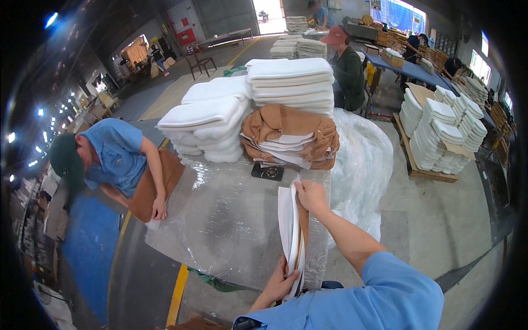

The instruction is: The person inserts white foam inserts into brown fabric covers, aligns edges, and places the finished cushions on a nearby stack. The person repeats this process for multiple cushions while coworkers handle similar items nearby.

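Upright on its long edge, a brown fabric cushion cover (303, 220) with white lining and white padding showing stands at the near right of the plastic-covered table (220, 214). My right hand (312, 196) is closed on its far end. Around the near end, close to my body, my left hand (280, 281) is wrapped. Just beyond the cover lies a small black device (267, 171), perhaps a phone. Behind that sits a bundle of folded brown covers (286, 122) with white edges.
Stacks of white padding (291, 77) rise at the table's back. Clear plastic sheeting (360, 170) bulges beside its right edge. A co-worker in blue (118, 159) handles a brown piece at the left. More padding stands on a pallet (423, 171) at right; another person (349, 71) is behind.
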Tool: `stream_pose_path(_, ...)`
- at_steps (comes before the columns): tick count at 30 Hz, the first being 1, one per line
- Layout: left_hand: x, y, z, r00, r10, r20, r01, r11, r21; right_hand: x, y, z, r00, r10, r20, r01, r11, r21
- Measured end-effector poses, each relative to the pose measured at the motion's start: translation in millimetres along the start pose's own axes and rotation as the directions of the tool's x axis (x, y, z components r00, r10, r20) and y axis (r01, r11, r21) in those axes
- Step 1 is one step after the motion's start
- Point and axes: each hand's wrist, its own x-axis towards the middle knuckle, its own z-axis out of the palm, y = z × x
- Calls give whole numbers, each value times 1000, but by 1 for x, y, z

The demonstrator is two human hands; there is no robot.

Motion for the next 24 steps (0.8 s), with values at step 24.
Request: stream_pose_path(24,5,1,-20,995,-31,-98,15,988,-156,21,-51,-13,895,-422,143,386,895,223)
